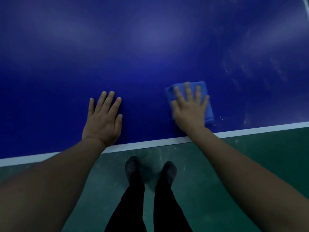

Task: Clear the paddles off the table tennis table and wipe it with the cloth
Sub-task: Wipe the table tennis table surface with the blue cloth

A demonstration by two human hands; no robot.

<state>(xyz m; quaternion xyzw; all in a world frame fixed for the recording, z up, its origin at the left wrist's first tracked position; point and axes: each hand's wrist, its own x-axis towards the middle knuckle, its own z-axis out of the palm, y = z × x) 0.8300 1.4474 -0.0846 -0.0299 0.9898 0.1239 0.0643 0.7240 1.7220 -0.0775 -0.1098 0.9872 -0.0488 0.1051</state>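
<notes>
The blue table tennis table (150, 56) fills the upper part of the head view, with a white line along its near edge. A folded blue cloth (209, 111) lies on the table near that edge at the right. My right hand (189, 109) presses flat on the cloth with its fingers spread. My left hand (104, 119) rests flat on the bare table surface to the left, fingers straight. No paddle is in view.
Pale dusty streaks and specks (242, 72) mark the table surface to the right of the cloth. Below the table edge is a green floor (250, 156). My two legs in dark trousers and dark clogs (132, 166) stand close to the edge.
</notes>
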